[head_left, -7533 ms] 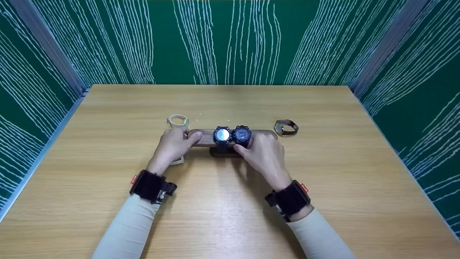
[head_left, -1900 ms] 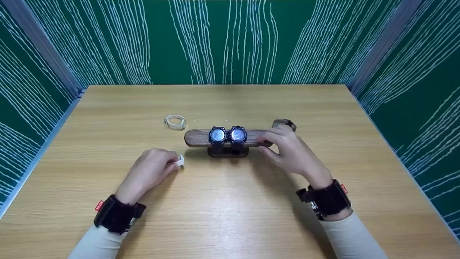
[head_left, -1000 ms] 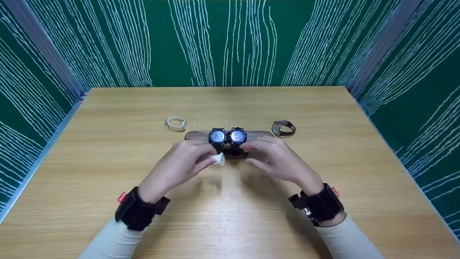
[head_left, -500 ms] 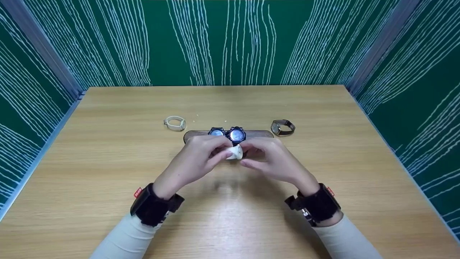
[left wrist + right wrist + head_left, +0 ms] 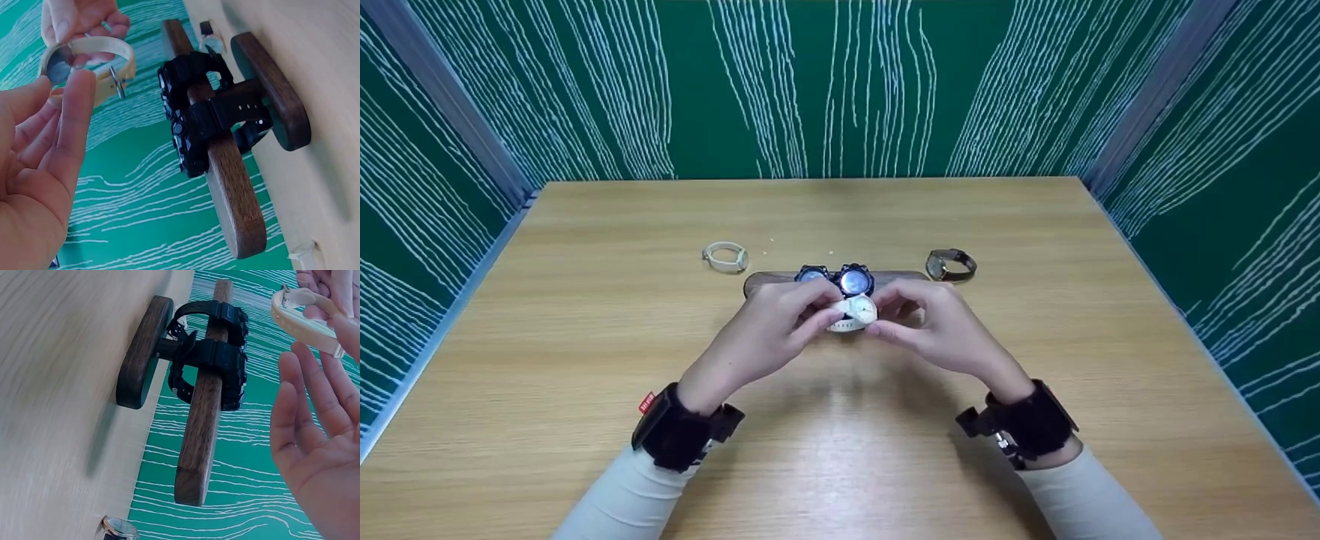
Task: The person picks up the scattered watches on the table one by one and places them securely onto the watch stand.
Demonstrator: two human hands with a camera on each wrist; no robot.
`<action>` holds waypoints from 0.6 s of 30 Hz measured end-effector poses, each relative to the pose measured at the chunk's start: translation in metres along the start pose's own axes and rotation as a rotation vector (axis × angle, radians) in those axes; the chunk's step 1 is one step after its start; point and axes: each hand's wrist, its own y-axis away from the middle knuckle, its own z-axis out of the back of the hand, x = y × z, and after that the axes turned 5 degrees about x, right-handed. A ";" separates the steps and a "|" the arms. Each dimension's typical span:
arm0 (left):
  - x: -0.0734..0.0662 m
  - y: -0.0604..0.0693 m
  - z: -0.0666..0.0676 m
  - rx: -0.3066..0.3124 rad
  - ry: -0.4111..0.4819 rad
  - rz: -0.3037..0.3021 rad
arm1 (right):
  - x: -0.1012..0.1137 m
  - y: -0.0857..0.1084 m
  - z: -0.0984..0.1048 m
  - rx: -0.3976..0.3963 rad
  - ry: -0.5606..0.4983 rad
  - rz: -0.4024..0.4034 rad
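Observation:
A white wristwatch (image 5: pixel 863 310) with a closed pale strap is held in the air in front of the stand. My left hand (image 5: pixel 761 330) pinches it from the left side, between thumb and forefinger. From the other side my right hand (image 5: pixel 952 330) pinches it near the round case. Behind them is a dark wooden T-bar watch stand (image 5: pixel 239 208), partly hidden by the hands in the head view. Two black sports watches, one (image 5: pixel 854 280) with a lit dial and another (image 5: pixel 812 273), are strapped side by side around its bar.
Beyond the bar's left end, a pale watch (image 5: pixel 726 257) lies on the wooden table (image 5: pixel 622 225). A dark-strapped watch with a gold-toned case (image 5: pixel 951 265) lies past the right end. Green white-streaked panels (image 5: pixel 825 90) border the table.
The left hand took the white watch from the table left of the stand and brought it to the middle. The right hand left the bar and joined it; the watch face has turned toward the head camera.

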 end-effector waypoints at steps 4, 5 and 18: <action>0.000 0.000 0.001 0.013 -0.026 0.015 | 0.001 0.000 0.001 0.003 -0.025 -0.014; 0.001 0.000 0.001 0.016 -0.031 0.018 | 0.000 0.000 0.001 0.005 -0.034 -0.017; 0.006 -0.001 -0.005 0.041 -0.073 -0.002 | 0.001 0.000 0.000 -0.031 -0.068 -0.041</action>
